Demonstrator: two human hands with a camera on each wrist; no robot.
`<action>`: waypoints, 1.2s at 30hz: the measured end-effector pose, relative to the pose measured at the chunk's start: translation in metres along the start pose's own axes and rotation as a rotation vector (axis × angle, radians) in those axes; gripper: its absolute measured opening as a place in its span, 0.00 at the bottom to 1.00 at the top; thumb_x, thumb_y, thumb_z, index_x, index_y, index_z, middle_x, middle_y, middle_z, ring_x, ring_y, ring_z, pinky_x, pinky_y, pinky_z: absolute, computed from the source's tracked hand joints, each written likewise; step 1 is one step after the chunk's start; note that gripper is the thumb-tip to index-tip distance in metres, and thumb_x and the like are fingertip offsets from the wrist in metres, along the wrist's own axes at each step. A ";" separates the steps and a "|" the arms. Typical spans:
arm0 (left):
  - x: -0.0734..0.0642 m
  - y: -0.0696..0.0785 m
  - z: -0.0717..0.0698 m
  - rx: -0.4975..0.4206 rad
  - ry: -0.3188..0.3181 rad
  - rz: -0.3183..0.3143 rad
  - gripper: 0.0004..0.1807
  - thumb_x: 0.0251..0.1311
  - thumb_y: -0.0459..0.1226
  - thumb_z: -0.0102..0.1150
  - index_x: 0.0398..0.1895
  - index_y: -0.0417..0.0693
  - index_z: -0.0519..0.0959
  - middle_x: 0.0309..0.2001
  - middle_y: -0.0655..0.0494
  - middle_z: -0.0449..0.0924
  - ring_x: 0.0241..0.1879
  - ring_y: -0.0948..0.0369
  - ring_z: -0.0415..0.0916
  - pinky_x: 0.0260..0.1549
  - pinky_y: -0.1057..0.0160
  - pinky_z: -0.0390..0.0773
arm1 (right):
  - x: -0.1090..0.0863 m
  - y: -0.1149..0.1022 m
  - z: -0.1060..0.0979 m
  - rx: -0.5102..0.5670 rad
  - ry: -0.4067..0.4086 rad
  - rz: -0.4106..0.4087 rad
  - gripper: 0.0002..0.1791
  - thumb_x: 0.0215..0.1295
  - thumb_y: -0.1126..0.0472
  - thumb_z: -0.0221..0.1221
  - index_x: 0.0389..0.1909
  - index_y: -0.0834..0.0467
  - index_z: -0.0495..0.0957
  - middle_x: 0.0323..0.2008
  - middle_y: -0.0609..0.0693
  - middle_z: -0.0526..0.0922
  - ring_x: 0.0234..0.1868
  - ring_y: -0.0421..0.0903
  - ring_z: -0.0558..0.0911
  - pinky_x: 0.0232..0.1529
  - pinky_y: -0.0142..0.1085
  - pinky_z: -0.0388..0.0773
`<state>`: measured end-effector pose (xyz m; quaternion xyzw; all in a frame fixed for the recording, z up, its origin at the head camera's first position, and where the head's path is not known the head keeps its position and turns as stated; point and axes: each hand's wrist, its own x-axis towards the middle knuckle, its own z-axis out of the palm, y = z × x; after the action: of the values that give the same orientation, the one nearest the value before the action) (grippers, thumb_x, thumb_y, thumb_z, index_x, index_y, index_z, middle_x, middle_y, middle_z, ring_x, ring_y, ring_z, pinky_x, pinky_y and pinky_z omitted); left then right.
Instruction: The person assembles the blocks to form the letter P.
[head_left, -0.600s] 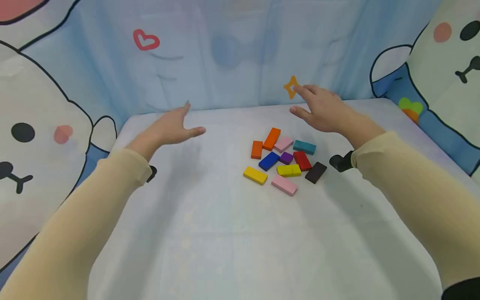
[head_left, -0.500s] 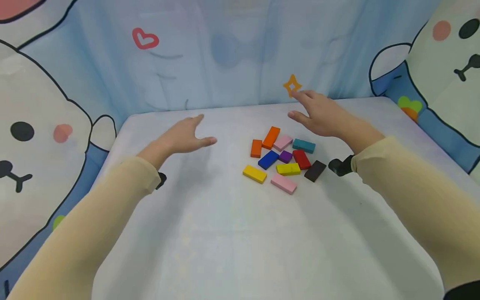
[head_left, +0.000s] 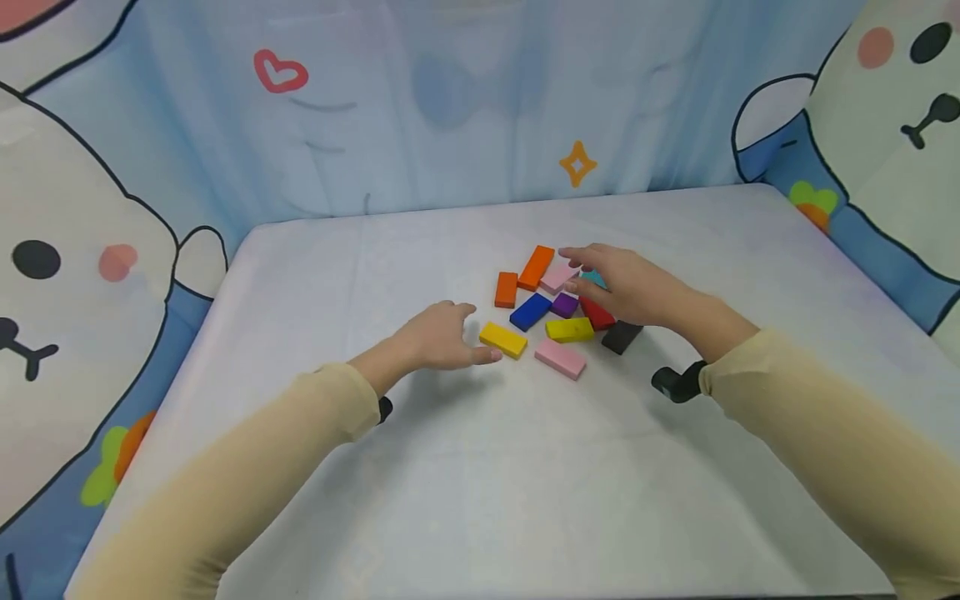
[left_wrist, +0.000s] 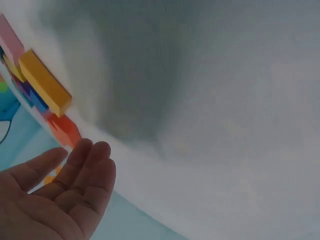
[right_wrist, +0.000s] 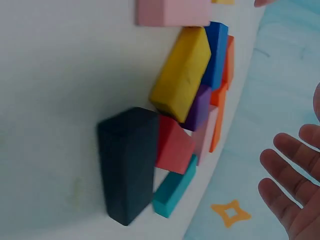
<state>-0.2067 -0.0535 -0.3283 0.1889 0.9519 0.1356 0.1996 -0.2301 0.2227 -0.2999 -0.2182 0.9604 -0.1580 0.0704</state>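
Several coloured blocks lie loosely grouped on the table. My left hand point(head_left: 441, 337) hovers just left of a yellow block point(head_left: 503, 340), thumb and fingers spread, holding nothing. My right hand point(head_left: 630, 285) is above the group's right side, partly hiding a teal block point(head_left: 593, 279) and a red block point(head_left: 596, 314). In the right wrist view the right hand's fingers are relaxed and bare. Near it are a black block point(head_left: 622, 337), a second yellow block point(head_left: 569, 330), a purple block point(head_left: 565, 305) and a pink block point(head_left: 557, 278). A blue block point(head_left: 531, 312) lies mid-group.
Two orange blocks, the longer orange block point(head_left: 536, 267) and the shorter orange block point(head_left: 506, 290), lie at the back. Another pink block point(head_left: 560, 359) is at the front. A white cloth covers the table point(head_left: 480, 500); a blue printed curtain point(head_left: 465, 100) hangs behind.
My left hand has moved right and toward me, close to the yellow block. My right hand has come down over the blocks. The blocks keep their arrangement; the view has shifted slightly.
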 end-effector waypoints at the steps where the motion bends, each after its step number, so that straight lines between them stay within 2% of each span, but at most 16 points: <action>1: 0.000 0.003 0.003 -0.004 0.005 -0.006 0.48 0.65 0.62 0.58 0.78 0.42 0.60 0.76 0.42 0.65 0.75 0.48 0.64 0.74 0.47 0.67 | -0.001 0.001 0.003 0.010 -0.004 -0.006 0.33 0.76 0.55 0.57 0.78 0.58 0.61 0.66 0.64 0.75 0.66 0.62 0.75 0.64 0.59 0.77; 6: 0.000 0.017 0.016 -0.022 0.058 -0.062 0.47 0.64 0.61 0.61 0.76 0.39 0.64 0.69 0.42 0.73 0.66 0.50 0.72 0.68 0.51 0.76 | -0.006 0.003 0.014 0.061 -0.027 -0.032 0.29 0.75 0.58 0.59 0.73 0.58 0.68 0.63 0.61 0.79 0.62 0.59 0.78 0.62 0.56 0.80; 10: 0.002 0.027 0.022 -0.037 0.086 -0.119 0.44 0.63 0.61 0.63 0.69 0.37 0.69 0.57 0.43 0.78 0.52 0.53 0.75 0.53 0.58 0.82 | -0.010 0.004 0.022 0.069 -0.043 -0.077 0.24 0.74 0.60 0.60 0.68 0.61 0.74 0.61 0.60 0.81 0.61 0.58 0.79 0.63 0.55 0.80; 13: 0.003 0.033 0.026 -0.042 0.104 -0.161 0.41 0.62 0.62 0.64 0.63 0.36 0.72 0.49 0.45 0.79 0.44 0.55 0.74 0.41 0.63 0.80 | -0.014 0.006 0.028 0.069 -0.044 -0.119 0.21 0.73 0.64 0.61 0.65 0.62 0.77 0.57 0.58 0.84 0.58 0.56 0.80 0.62 0.53 0.81; 16: 0.005 0.037 0.029 -0.051 0.117 -0.195 0.40 0.61 0.62 0.64 0.59 0.37 0.73 0.45 0.47 0.78 0.41 0.56 0.73 0.35 0.65 0.76 | -0.016 0.007 0.033 0.074 -0.071 -0.150 0.21 0.70 0.66 0.62 0.63 0.61 0.79 0.51 0.54 0.85 0.52 0.51 0.81 0.57 0.49 0.84; 21: 0.009 0.040 0.033 -0.071 0.143 -0.233 0.38 0.59 0.62 0.66 0.54 0.39 0.74 0.41 0.49 0.77 0.40 0.56 0.74 0.31 0.66 0.74 | -0.018 0.007 0.041 0.070 -0.177 -0.182 0.23 0.69 0.68 0.63 0.65 0.59 0.78 0.46 0.51 0.83 0.47 0.47 0.79 0.51 0.41 0.86; 26: 0.015 0.041 0.035 -0.068 0.184 -0.258 0.35 0.59 0.62 0.66 0.49 0.41 0.74 0.37 0.51 0.77 0.38 0.57 0.74 0.29 0.67 0.73 | -0.019 0.005 0.043 0.080 -0.253 -0.182 0.26 0.70 0.69 0.61 0.68 0.58 0.76 0.46 0.50 0.82 0.48 0.46 0.77 0.51 0.40 0.84; 29: 0.017 0.041 0.035 -0.052 0.184 -0.252 0.34 0.59 0.62 0.66 0.49 0.41 0.74 0.37 0.51 0.77 0.37 0.57 0.74 0.28 0.67 0.72 | -0.019 0.005 0.044 0.071 -0.281 -0.183 0.27 0.70 0.66 0.62 0.69 0.58 0.75 0.49 0.50 0.83 0.51 0.46 0.78 0.55 0.43 0.84; 32: 0.018 0.042 0.035 -0.035 0.182 -0.233 0.34 0.60 0.61 0.66 0.49 0.40 0.74 0.37 0.50 0.77 0.37 0.57 0.74 0.28 0.67 0.72 | -0.020 0.007 0.044 0.062 -0.291 -0.185 0.28 0.69 0.65 0.64 0.69 0.58 0.74 0.48 0.49 0.83 0.50 0.46 0.77 0.54 0.41 0.84; 36: 0.021 0.042 0.035 -0.027 0.178 -0.203 0.33 0.60 0.59 0.67 0.50 0.40 0.73 0.37 0.51 0.77 0.37 0.57 0.74 0.30 0.67 0.75 | -0.020 0.010 0.045 0.093 -0.302 -0.182 0.29 0.68 0.65 0.65 0.69 0.58 0.74 0.40 0.46 0.80 0.44 0.44 0.75 0.45 0.34 0.80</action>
<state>-0.1970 -0.0010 -0.3519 0.0759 0.9782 0.1438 0.1296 -0.2068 0.2278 -0.3442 -0.3219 0.9068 -0.1736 0.2095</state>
